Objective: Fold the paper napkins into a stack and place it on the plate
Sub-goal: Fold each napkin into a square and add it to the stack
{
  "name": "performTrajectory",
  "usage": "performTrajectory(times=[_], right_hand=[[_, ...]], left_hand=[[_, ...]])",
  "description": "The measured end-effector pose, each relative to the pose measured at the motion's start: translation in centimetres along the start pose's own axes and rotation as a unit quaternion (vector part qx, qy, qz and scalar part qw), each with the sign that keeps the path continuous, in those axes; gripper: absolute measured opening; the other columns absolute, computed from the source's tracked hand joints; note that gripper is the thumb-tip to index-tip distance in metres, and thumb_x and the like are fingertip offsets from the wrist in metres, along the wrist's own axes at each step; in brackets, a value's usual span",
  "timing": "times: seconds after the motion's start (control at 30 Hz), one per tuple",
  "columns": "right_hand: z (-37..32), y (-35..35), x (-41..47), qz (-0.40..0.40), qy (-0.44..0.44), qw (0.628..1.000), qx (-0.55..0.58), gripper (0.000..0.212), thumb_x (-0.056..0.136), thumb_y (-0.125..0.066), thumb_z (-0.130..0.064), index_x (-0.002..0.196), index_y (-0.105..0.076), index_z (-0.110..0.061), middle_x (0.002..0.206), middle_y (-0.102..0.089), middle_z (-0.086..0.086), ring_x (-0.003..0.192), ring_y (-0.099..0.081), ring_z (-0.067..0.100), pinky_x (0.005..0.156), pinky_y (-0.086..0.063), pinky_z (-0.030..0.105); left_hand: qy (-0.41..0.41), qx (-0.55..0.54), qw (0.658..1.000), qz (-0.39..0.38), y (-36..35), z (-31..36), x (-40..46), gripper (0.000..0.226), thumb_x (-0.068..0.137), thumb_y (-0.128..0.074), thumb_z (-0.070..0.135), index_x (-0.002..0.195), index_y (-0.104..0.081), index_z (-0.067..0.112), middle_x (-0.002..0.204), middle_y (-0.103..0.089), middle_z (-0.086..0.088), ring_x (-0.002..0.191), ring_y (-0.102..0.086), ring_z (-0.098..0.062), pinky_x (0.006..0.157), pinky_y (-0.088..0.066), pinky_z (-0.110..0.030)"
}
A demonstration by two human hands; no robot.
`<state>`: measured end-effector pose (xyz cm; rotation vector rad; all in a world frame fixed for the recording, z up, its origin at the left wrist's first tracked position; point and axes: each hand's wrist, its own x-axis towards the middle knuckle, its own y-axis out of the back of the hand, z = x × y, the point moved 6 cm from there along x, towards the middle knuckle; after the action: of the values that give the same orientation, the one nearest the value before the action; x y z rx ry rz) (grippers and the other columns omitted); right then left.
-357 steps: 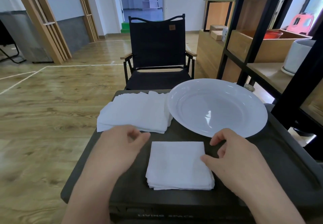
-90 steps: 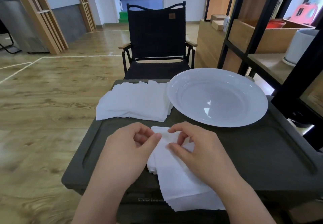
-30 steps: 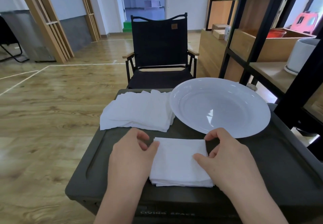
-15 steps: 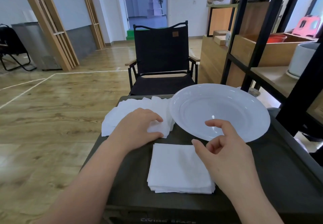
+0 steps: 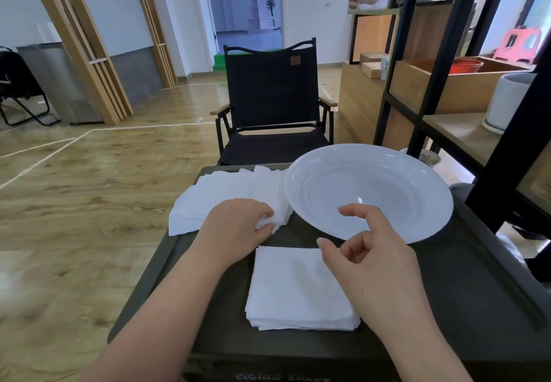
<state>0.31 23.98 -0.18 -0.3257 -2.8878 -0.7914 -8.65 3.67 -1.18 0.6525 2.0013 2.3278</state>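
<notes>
**Two hands, two piles: the left one is already on the next napkin**

Two hands are over the dark tray-top table point(image 5: 465, 289), doing different jobs. The left hand point(image 5: 238, 229) is at the near right corner of the loose napkin pile point(image 5: 214, 193), its fingers curled and its thumb pinching the top sheet's corner, so it holds paper. The right hand point(image 5: 366, 259) hovers above the far right corner of the folded stack point(image 5: 293, 289); its fingers are loosely curled, the index finger is raised, and it holds nothing.

The folded stack lies squared in front of the person, at the table's near edge. The loose pile lies beyond it and to the left, its right edge touching or tucked under the rim of the white plate point(image 5: 429, 220), which sits far right and holds no napkins.

The coming move likely turns on this: the pinched sheet lies up and left of the stack, so it must be drawn toward the person and rightward. The left hand is the nearer one. The right hand is nearer the plate and looks placed to take the sheet's other corner.

Behind the table stand a black folding chair point(image 5: 268, 95) and, to the right, a shelf unit point(image 5: 447, 89).
</notes>
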Motion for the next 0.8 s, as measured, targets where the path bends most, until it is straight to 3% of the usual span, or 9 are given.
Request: performTrajectory(times=[0.17, 0.27, 0.4, 0.5, 0.63, 0.73, 0.8], right_hand=[[0.1, 0.0, 0.0, -0.002, 0.000, 1.000, 0.008, 0.047, 0.077, -0.077, -0.040, 0.107, -0.043, -0.051, 0.075, -0.063, -0.025, 0.077, -0.056, -0.016, 0.055, -0.041, 0.010], [0.1, -0.1, 0.1, -0.005, -0.012, 1.000, 0.005, 0.047, 0.077, -0.078, -0.041, 0.108, -0.044, -0.052, 0.062, -0.062, -0.009, 0.068, -0.060, -0.007, 0.055, -0.041, 0.008], [0.0, -0.2, 0.0, -0.008, -0.014, 1.000, 0.001, 0.047, 0.077, -0.078, -0.041, 0.108, -0.044, -0.052, 0.062, -0.062, -0.009, 0.061, -0.062, 0.002, 0.056, -0.042, 0.008], [-0.1, -0.3, 0.0, -0.012, -0.016, 1.000, 0.003, 0.047, 0.077, -0.077, -0.040, 0.108, -0.044, -0.052, 0.062, -0.062, -0.008, 0.061, -0.062, 0.004, 0.056, -0.042, 0.008], [0.0, -0.1, 0.0, -0.009, -0.011, 1.000, 0.004, 0.047, 0.078, -0.077, -0.041, 0.109, -0.044, -0.051, 0.063, -0.063, -0.008, 0.061, -0.061, 0.003, 0.056, -0.042, 0.009], [0.2, -0.1, 0.0, -0.007, -0.007, 1.000, 0.008, 0.046, 0.078, -0.077, -0.041, 0.109, -0.044, -0.051, 0.064, -0.064, -0.010, 0.065, -0.062, 0.000, 0.056, -0.042, 0.009], [0.3, -0.2, 0.0, -0.010, -0.001, 1.000, 0.010, 0.046, 0.078, -0.076, -0.041, 0.108, -0.044, -0.052, 0.072, -0.064, -0.021, 0.074, -0.059, -0.010, 0.056, -0.042, 0.010]], left_hand=[[0.012, -0.022, 0.999, 0.036, 0.5, 0.1, -0.6, 0.022, 0.092, -0.058, 0.041, 0.105, -0.073, 0.030, 0.102, -0.075, 0.011, 0.095, -0.066, -0.014, 0.075, -0.046, -0.025], [0.019, -0.039, 0.997, 0.057, 0.8, 0.0, -0.9, 0.015, 0.090, -0.062, 0.038, 0.095, -0.071, 0.029, 0.093, -0.074, 0.012, 0.086, -0.066, -0.012, 0.067, -0.042, -0.023], [0.013, -0.078, 0.995, 0.059, 0.8, 0.1, -0.9, 0.007, 0.087, -0.067, 0.033, 0.086, -0.066, 0.027, 0.086, -0.068, 0.013, 0.084, -0.061, -0.009, 0.068, -0.041, -0.020], [0.026, -0.110, 0.992, 0.047, 0.8, -0.1, -1.0, 0.015, 0.087, -0.069, 0.034, 0.078, -0.057, 0.033, 0.082, -0.061, 0.016, 0.083, -0.055, -0.006, 0.069, -0.039, -0.018], [0.055, -0.179, 0.982, 0.036, 0.9, -0.6, -1.4, 0.024, 0.086, -0.071, 0.033, 0.071, -0.053, 0.038, 0.082, -0.060, 0.018, 0.085, -0.054, -0.003, 0.073, -0.039, -0.017], [0.086, -0.242, 0.966, 0.012, 0.5, -1.5, -2.4, 0.021, 0.085, -0.073, 0.031, 0.070, -0.058, 0.034, 0.077, -0.063, 0.019, 0.077, -0.053, 0.007, 0.067, -0.036, -0.015], [0.113, -0.267, 0.957, -0.001, 0.2, -2.5, -3.2, 0.020, 0.086, -0.071, 0.029, 0.071, -0.059, 0.031, 0.073, -0.062, 0.021, 0.070, -0.052, 0.008, 0.063, -0.035, -0.015]])
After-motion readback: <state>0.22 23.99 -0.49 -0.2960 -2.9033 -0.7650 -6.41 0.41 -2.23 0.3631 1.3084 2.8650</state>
